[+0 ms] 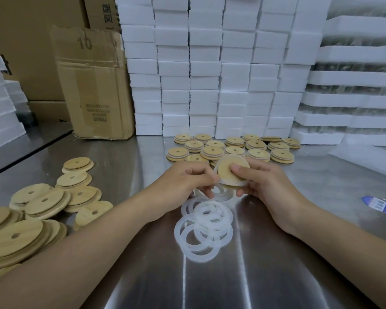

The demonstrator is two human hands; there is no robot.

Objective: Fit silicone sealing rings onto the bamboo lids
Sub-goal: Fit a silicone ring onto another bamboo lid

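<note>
Far left, a loose heap of bare lids (38, 210) sprawls over the steel worktop (210, 282). It runs off the left side of the picture and sits close to the worktop's left edge, which cuts diagonally behind it. Behind that, a battered cardboard box (96, 85) stands at the back.

There's a decent strip of bare steel between the heap and the left forearm. The left hand (187, 181) has its fingers curled and pinches the white sealing ring (217, 169) at the left rim of the bamboo lid (230, 172). I can't tell how far round the ring is seated.

Right under both hands is the pile of spare rings (204, 228), all overlapping, flat on the worktop between the forearms. In front of that pile the steel is open all the way to the near edge of the picture.

The lid itself is up off the worktop, tilted toward the camera, roughly dead centre. The right hand (261, 184) clamps it, thumb pressed on its face and fingers wrapped underneath. So the hands are together, both on the same lid.

Just behind the hands, rows of ringed lids (232, 148) sit packed close together. They run up to a wall of white foam blocks (210, 63), so there's no room at the back.

To the right there's more bare steel, then a blue label (378, 204) lying flat and a clear plastic bag (366, 159). Stacked foam trays (354, 85) are behind those.
</note>
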